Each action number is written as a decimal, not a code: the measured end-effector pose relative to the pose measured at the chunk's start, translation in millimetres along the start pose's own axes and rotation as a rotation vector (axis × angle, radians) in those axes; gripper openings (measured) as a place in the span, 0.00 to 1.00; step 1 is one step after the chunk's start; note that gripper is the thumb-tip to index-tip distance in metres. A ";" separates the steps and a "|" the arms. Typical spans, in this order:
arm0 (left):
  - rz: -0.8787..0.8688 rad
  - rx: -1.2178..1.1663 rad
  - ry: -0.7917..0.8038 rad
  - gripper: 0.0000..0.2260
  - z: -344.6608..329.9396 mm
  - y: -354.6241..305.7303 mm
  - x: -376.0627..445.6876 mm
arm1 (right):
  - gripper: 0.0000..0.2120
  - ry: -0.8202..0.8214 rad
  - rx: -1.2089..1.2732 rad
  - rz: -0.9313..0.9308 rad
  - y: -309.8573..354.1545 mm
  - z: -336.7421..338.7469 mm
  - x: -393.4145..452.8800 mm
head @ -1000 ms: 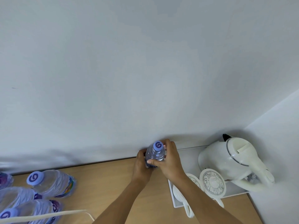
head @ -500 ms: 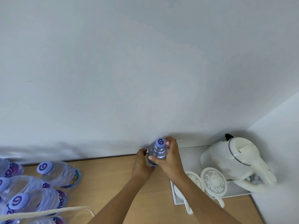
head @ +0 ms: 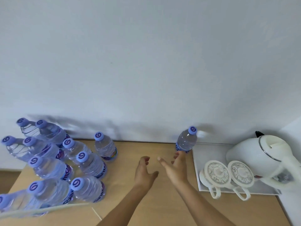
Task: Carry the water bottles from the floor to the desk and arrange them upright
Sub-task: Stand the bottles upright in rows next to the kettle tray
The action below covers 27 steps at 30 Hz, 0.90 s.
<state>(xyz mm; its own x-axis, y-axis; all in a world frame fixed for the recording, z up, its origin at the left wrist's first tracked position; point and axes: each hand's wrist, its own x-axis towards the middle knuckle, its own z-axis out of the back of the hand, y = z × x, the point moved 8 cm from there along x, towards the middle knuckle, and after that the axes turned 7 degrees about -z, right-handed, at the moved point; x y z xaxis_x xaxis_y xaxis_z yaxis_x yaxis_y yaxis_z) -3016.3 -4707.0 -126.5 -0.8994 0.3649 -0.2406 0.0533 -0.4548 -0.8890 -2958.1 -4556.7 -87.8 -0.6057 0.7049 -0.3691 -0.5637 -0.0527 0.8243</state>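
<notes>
One clear water bottle with a purple cap stands upright by itself at the back of the wooden desk, against the wall. My right hand is open just in front of it, fingertips near its base, not gripping. My left hand is open too, further left over bare desk. Several more bottles with the same purple caps stand upright in a cluster on the desk's left side; another bottle stands a little apart from them, near the wall.
A white tray lies at the right with a white kettle and two upturned white cups on it. A white cord crosses the front left. The wall runs along the desk's back and right.
Both hands have let go of the lone bottle and drawn back toward me, fingers spread. The view has shifted so more of the left cluster shows.
</notes>
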 end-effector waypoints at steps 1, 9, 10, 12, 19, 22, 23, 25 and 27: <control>0.008 -0.005 -0.012 0.27 11.4 5.3 -7.3 | 0.29 0.034 -0.012 0.005 4.4 -13.6 -8.4; 0.168 -0.067 -0.159 0.21 93.7 61.4 -69.7 | 0.37 0.492 -0.109 0.095 33.8 -131.8 -88.7; 0.198 -0.087 -0.183 0.20 102.6 69.9 -77.0 | 0.38 0.555 -0.136 0.116 36.4 -145.3 -99.5; 0.232 -0.130 -0.207 0.15 117.8 83.2 -92.1 | 0.38 0.651 -0.187 0.164 40.5 -168.9 -119.6; 0.332 -0.083 -0.293 0.10 160.7 110.6 -122.7 | 0.31 0.740 -0.172 0.312 56.5 -210.3 -157.5; 0.331 -0.096 -0.356 0.15 178.1 112.1 -128.0 | 0.31 0.691 -0.173 0.356 60.7 -213.3 -158.6; 0.327 -0.109 -0.374 0.18 182.5 110.6 -129.1 | 0.31 0.678 -0.179 0.373 61.9 -212.9 -158.6; 0.266 -0.156 -0.398 0.24 188.6 103.5 -127.8 | 0.31 0.656 -0.190 0.395 63.1 -211.3 -158.7; 0.176 -0.179 -0.383 0.27 191.5 89.5 -123.3 | 0.32 0.633 -0.189 0.403 63.6 -206.2 -158.9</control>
<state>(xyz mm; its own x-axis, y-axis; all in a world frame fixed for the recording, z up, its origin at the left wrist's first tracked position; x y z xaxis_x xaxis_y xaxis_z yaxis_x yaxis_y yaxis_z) -2983.7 -4948.2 -101.8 -0.9638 -0.0473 -0.2624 0.2633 -0.3230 -0.9090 -3013.5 -4817.9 -65.2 -0.9580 0.0704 -0.2781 -0.2836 -0.3793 0.8807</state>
